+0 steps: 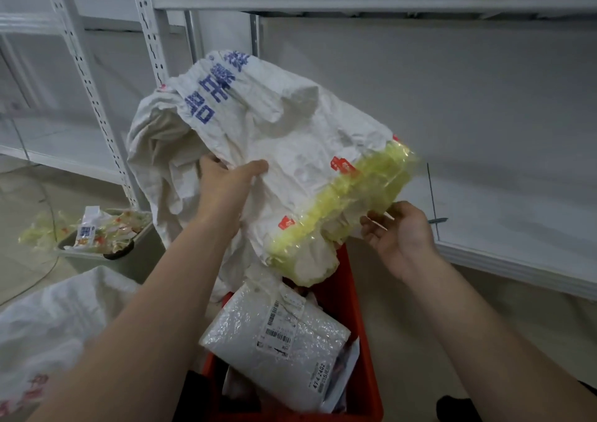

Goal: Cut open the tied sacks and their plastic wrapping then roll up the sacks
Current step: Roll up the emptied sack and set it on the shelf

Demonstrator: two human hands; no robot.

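Observation:
A crumpled white woven sack (258,124) with blue printed characters hangs in the air in front of me. Yellow-green clear plastic tape (349,202) wraps its lower right edge. My left hand (226,179) grips a fold of the sack near its middle. My right hand (397,234) holds the taped edge at its lower right end, with thumb and fingers curled around it. A second white sack (48,324) lies on the floor at the lower left.
Below the sack stands a red crate (361,312) with a bubble-wrapped parcel (277,341) in it. A grey bin (142,253) full of tape scraps sits at the left. White metal shelving (484,215) runs along the right and behind.

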